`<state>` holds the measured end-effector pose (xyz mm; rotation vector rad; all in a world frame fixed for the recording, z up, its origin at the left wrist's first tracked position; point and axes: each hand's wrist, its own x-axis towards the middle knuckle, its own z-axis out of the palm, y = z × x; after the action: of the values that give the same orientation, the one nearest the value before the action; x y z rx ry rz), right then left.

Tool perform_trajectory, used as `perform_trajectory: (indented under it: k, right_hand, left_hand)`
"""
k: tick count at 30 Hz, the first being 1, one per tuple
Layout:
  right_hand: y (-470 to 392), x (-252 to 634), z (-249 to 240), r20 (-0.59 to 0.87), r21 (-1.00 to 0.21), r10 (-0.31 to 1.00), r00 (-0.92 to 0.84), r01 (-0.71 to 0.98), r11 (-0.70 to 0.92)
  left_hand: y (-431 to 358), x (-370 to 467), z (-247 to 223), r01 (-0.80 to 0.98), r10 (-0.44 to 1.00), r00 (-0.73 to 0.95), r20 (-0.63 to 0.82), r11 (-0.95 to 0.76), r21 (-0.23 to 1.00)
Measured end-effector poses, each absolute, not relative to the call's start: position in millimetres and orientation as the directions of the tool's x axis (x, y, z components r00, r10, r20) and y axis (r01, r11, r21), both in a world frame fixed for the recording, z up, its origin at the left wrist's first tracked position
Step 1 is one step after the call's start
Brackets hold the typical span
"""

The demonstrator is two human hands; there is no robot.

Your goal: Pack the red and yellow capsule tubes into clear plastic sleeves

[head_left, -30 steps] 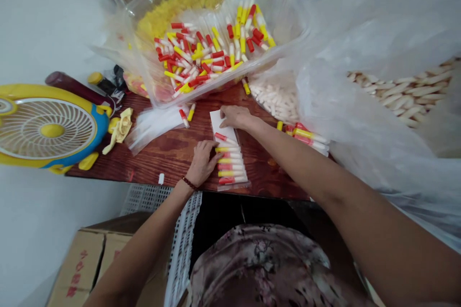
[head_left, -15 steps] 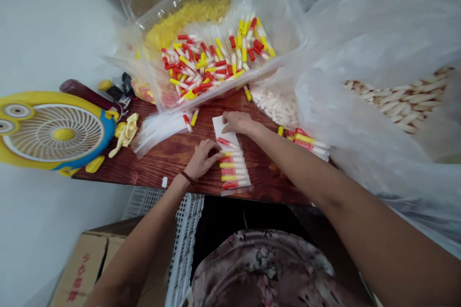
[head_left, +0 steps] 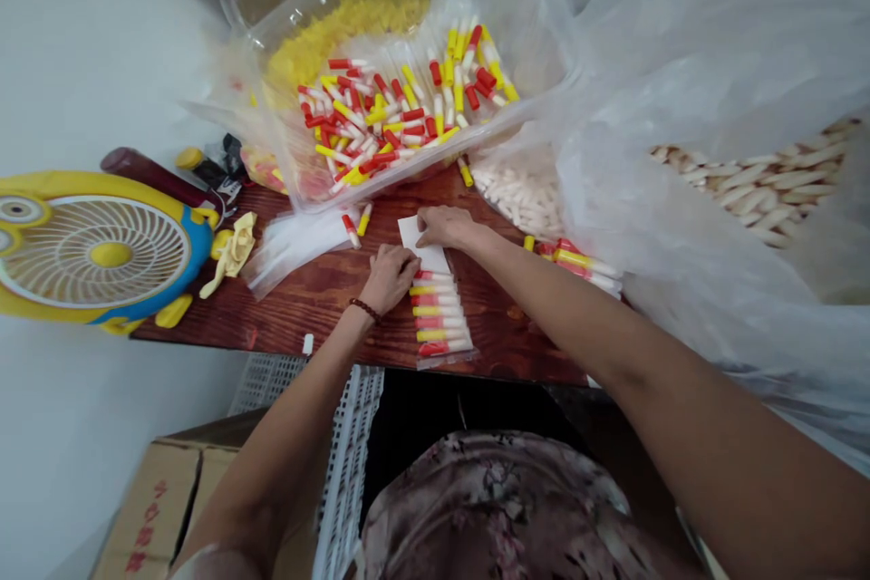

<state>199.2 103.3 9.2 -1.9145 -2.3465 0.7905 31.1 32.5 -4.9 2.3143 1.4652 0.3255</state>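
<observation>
A narrow clear plastic bag (head_left: 463,352) lies on the table, holding a row of several short sticks (head_left: 440,323) with white ends and red or yellow caps. A white card (head_left: 433,261) extends from its far end. My right hand (head_left: 449,228) reaches over the card's far end, thumb and fingers closed on it. At the bag's left edge, beside the farthest red-capped stick, my left hand (head_left: 392,276) has its fingers drawn together, pinching the edge; the fingertips are partly hidden. A beaded bracelet circles the left wrist.
A clear bin (head_left: 408,172) of loose capped sticks stands at the back. Left are a yellow fan (head_left: 112,254), a yellow cloth-like scrap (head_left: 231,256) and flat clear bags (head_left: 292,245). Right are a bag of white sticks (head_left: 520,190), filled packs (head_left: 584,267) and large plastic sheeting (head_left: 693,63).
The farthest red-capped stick, tilted before, now lies level with the row. My left hand has moved slightly away from me and its fingers have drawn together. My right hand stays at the card.
</observation>
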Motion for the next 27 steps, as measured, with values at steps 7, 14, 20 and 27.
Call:
perform_trajectory:
  k: [7, 14, 20, 27]
  right_hand:
    - [102, 199, 11, -0.291, -0.387, 0.923, -0.252, 0.913, 0.127]
    - [102, 198, 11, -0.311, -0.402, 0.921, -0.237, 0.910, 0.099]
    - [103, 197, 9, -0.313, -0.400, 0.919, -0.242, 0.911, 0.104]
    - [105, 208, 6, -0.302, -0.451, 0.877, -0.373, 0.867, 0.213]
  left_hand:
    - [20, 27, -1, 0.800, 0.912, 0.399, 0.097, -0.398, 0.449]
    - [8, 41, -4, 0.812, 0.930, 0.368, -0.025, -0.308, 0.495]
    - [3, 34, 0, 0.805, 0.948, 0.314, 0.058, -0.298, 0.513]
    - [-21, 36, -16, 0.784, 0.939, 0.333, 0.089, -0.328, 0.527]
